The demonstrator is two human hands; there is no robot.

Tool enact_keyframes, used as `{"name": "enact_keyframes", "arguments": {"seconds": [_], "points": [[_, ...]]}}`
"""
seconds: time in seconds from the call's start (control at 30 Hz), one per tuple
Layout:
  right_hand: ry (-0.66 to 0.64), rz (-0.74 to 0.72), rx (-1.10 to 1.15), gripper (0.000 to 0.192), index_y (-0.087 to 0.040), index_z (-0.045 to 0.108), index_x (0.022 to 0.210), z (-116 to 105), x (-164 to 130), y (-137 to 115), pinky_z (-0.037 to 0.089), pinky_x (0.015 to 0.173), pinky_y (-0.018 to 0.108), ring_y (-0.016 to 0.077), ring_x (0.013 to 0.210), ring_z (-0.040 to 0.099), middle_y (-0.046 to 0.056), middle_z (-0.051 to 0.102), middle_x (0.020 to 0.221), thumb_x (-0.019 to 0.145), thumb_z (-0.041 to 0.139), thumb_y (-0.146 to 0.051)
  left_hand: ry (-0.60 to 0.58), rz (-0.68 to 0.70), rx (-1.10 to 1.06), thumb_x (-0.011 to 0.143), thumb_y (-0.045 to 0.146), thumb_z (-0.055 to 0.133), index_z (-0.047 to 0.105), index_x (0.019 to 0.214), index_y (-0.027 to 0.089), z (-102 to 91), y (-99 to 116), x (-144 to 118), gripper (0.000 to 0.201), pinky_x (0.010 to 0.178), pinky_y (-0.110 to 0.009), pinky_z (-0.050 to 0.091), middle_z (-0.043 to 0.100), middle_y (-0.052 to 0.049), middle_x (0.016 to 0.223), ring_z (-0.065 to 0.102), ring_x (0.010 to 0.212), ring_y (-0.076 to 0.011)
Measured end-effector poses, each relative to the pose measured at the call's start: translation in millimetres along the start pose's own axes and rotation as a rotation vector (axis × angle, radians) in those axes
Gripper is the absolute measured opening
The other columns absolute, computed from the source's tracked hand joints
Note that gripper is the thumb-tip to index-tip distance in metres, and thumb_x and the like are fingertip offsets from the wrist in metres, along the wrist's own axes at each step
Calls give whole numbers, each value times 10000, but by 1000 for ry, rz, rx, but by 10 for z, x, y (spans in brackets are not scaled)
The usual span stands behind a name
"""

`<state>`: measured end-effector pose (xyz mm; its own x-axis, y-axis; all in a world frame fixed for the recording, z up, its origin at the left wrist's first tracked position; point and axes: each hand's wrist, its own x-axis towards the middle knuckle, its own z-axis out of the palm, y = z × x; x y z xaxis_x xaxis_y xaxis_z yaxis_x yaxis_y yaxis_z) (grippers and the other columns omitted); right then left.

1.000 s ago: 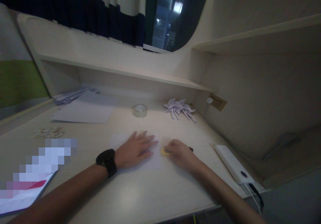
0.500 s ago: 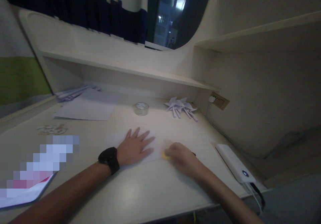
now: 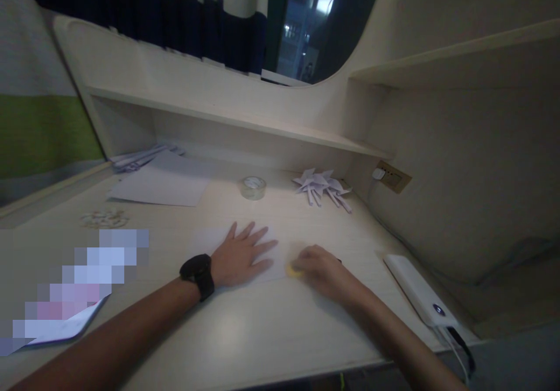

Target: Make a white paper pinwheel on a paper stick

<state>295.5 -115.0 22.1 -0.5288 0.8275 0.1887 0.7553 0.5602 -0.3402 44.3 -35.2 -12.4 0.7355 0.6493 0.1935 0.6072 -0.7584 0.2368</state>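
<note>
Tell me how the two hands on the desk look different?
The left hand lies flat with fingers spread on a white paper sheet; the right hand is curled in a grip on a small yellow thing. The left wrist wears a black watch; the right wrist is bare. Both rest on the desk.

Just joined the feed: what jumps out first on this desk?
The left hand, with a black watch on its wrist, lies flat with fingers spread on a white sheet at the desk's middle. Beside it the right hand is closed on a small yellow object. Behind them, folded paper pinwheels lie near the wall socket.
</note>
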Motion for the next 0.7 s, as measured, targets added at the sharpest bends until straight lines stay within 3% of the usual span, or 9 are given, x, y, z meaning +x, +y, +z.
{"name": "enact_keyframes", "arguments": {"seconds": [0.7], "points": [[-19,24,97,274,-219,669,1041,15,-17,-41,453,792,318,187,882,554,68,597,957,808,570,-114,14,-3,-2,900,626,280,375,1382,391,-8,-33,-9,544,1079,-590,43,295,15,1502,202,1376,-342]]}}
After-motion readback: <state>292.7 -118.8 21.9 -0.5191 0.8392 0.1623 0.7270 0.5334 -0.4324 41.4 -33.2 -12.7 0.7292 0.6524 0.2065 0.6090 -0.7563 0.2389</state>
